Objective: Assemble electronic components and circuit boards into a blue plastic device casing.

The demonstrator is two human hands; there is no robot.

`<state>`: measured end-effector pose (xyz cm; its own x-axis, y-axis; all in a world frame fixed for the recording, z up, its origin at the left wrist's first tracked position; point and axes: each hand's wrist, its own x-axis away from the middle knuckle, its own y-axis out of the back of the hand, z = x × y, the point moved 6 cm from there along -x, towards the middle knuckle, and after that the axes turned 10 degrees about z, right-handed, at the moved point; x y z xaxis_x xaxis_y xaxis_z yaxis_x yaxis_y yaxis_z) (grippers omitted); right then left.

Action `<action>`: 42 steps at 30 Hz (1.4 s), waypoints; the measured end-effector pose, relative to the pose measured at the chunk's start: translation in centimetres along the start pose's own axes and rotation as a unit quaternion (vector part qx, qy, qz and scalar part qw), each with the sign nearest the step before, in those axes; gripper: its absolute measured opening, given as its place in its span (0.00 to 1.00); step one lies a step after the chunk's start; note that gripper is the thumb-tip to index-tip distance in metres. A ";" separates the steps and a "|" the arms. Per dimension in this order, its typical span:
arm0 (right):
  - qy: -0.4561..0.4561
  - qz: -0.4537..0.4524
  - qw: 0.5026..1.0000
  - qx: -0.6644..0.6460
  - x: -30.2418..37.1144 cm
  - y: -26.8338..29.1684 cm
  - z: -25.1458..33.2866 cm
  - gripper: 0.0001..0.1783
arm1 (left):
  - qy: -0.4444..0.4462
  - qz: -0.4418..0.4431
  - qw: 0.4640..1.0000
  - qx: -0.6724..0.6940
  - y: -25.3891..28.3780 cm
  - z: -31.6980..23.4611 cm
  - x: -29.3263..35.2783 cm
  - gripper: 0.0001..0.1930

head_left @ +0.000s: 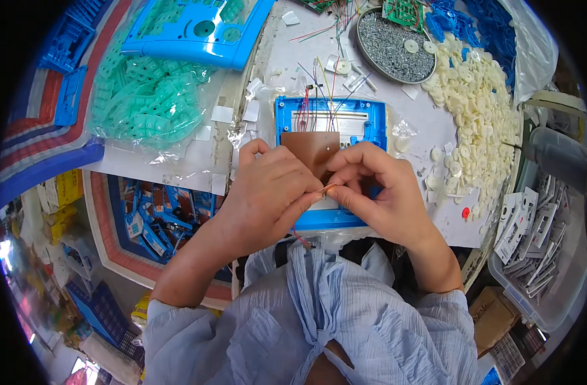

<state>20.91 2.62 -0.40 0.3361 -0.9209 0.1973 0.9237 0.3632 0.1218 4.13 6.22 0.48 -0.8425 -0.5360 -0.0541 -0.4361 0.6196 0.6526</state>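
I see the frame (330,122) lying on the worktop (428,122) straight ahead, with a circuit board (309,149) on its near-left part and wires (319,83) running away from it. My left hand (268,192) and right hand (386,192) meet over its near edge. Behind and to the right sits a round tray of screws (390,48); a heap of small discs (476,109) lies right of the frame. A bag of keypads (143,102) lies to the left, a larger housing (194,29) behind it. A bin of parts (537,237) stands at far right, beside the worktop.

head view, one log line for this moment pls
left hand + right hand: pinch small metal piece | under: blue casing, brown board | right: white discs
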 end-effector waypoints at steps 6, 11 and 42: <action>-0.008 -0.007 1.000 -0.011 0.0 0.3 -0.1 0.13 | 0.022 -0.007 1.000 0.002 0.4 0.0 0.4 0.07; -0.001 -0.011 1.000 -0.011 0.1 0.3 0.0 0.13 | 0.034 -0.036 0.999 -0.009 -0.1 -0.3 0.2 0.08; 0.002 -0.015 1.000 -0.007 -0.1 -0.1 0.1 0.12 | 0.059 -0.085 0.994 -0.021 0.0 -0.4 1.1 0.11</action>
<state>20.78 2.68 -0.30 0.3094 -0.9318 0.1896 0.9356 0.3340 0.1147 3.37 5.42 0.69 -0.7137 -0.6961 -0.0785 -0.5528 0.4908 0.6734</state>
